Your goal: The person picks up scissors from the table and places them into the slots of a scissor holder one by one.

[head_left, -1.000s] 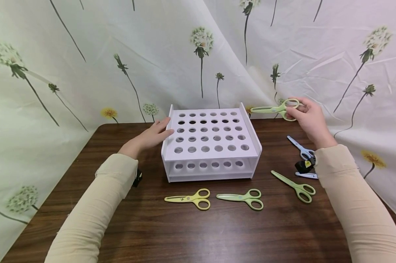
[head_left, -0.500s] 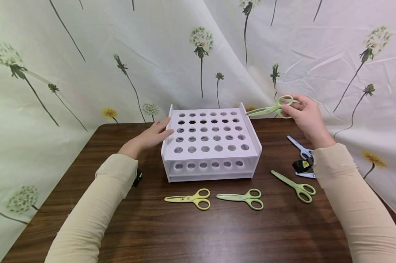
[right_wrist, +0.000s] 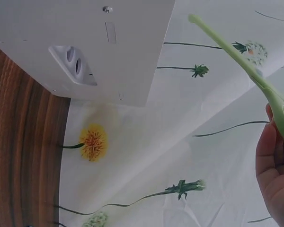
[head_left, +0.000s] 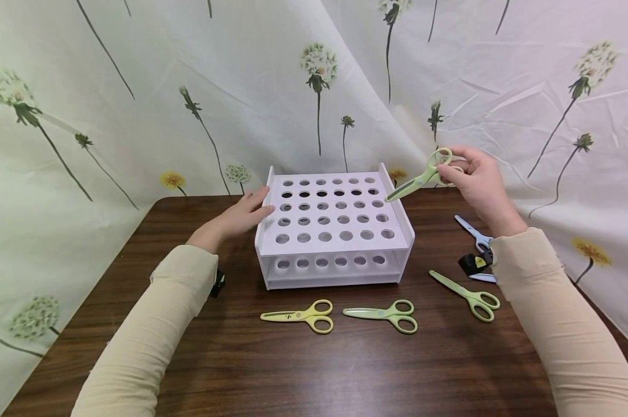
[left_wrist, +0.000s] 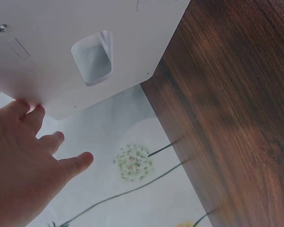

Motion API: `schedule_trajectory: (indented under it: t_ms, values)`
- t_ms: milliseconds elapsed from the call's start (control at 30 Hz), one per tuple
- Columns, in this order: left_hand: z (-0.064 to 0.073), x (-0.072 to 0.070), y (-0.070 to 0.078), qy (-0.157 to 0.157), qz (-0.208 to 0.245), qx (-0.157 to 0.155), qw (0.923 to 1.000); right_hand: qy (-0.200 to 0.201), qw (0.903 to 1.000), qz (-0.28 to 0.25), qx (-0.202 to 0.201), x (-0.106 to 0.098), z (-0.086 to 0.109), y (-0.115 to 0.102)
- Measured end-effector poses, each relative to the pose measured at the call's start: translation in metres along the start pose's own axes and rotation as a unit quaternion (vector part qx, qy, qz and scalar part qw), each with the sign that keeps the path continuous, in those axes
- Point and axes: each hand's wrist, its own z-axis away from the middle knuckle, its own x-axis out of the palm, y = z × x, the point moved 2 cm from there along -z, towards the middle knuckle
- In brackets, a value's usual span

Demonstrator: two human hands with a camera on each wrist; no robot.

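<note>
A white rack (head_left: 332, 243) with rows of round holes stands on the brown table. My left hand (head_left: 236, 219) rests on the rack's left side, fingers extended; the left wrist view shows its fingertips touching the white side panel (left_wrist: 47, 61). By the handles, my right hand (head_left: 478, 182) pinches light green scissors (head_left: 415, 182) in the air beyond the rack's right side. Their blades slant down to the left, and the tip appears over the rack's right edge. In the right wrist view the green scissors (right_wrist: 236, 56) are apart from the rack's side panel (right_wrist: 132, 56).
In front of the rack lie yellow scissors (head_left: 298, 315) and green scissors (head_left: 382, 313). More green scissors (head_left: 467, 294) lie to the right. Blue scissors (head_left: 473, 233) and another light blue piece (head_left: 482, 278) are partly hidden by the right wrist strap. A flowered cloth (head_left: 215, 87) hangs behind the table.
My right hand has moved left with the green scissors, and their blades have tilted from nearly level to pointing down-left toward the rack. My left hand has stayed in place.
</note>
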Motion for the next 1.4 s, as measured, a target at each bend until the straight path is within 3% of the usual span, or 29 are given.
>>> schedule_trajectory:
  t_ms: [300,567,1400]
  values:
    - [0.0,0.001,0.0,0.001,0.005,-0.007,1.0,-0.015,0.9998,-0.002,-0.009,0.006,0.001,-0.002]
    - [-0.002,0.0,0.0,0.01,0.006,0.012,0.9999,-0.021,0.9997,-0.001,-0.015,0.01,0.004,-0.002]
    - [0.001,0.001,0.002,0.009,0.024,0.013,0.9996,-0.041,0.9917,0.121,-0.011,0.022,0.012,0.006]
